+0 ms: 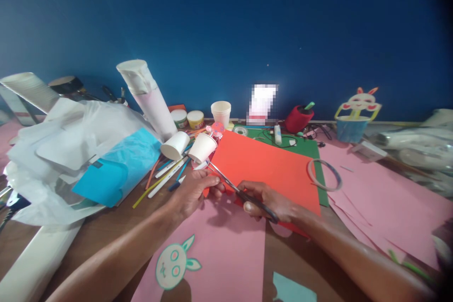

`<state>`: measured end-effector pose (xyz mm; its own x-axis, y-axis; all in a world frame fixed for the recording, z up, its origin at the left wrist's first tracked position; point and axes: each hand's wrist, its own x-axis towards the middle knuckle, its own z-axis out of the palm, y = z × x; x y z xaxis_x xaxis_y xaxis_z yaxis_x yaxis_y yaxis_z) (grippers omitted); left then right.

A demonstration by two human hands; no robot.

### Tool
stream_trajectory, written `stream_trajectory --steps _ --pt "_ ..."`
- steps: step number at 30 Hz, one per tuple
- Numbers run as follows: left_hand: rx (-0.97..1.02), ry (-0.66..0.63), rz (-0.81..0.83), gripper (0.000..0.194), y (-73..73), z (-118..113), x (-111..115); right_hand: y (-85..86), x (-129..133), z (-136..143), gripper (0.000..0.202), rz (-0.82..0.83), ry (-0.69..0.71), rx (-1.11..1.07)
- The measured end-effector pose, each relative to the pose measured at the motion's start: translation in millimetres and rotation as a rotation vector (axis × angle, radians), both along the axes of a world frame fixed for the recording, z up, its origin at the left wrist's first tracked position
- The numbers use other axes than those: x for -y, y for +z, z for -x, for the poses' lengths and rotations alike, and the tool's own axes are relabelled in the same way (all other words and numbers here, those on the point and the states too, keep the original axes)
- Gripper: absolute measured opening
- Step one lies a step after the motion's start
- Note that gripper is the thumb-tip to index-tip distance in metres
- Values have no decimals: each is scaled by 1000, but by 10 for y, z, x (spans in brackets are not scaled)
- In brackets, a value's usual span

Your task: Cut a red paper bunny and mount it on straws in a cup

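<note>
My right hand (267, 198) grips a pair of scissors (230, 183) by its dark handles, with the blades pointing up and to the left. Pinched in my left hand (198, 189) is red paper (206, 192), mostly hidden by the fingers and close beside the blades. Behind both hands lies a large red-orange sheet (265, 160). Below them is a pink sheet (233, 250), on which a bunny face cutout (172, 266) with green outlines rests.
White paper cups (202, 147), markers (163, 183) and a plastic bag (67, 151) with blue sheets lie on the left. A tape roll (324, 174), pink sheets (382, 198) and a blue cup with a bunny (351, 128) are on the right. A blue wall (226, 33) stands behind.
</note>
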<state>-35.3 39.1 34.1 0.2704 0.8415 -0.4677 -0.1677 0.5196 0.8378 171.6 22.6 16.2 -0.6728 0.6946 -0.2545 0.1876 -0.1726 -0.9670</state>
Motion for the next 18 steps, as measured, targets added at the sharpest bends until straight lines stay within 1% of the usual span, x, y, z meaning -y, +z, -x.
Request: stream_trajectory --steps 4,12,18 --pt "-5 0 -13 11 6 -3 1 1 0 5 35 -8 8 -32" --pt "-6 -4 -22 10 -14 4 -4 50 5 25 32 -2 -1 -23" --pt "-13 5 -8 11 -18 1 -2 3 15 25 28 19 -28 -30"
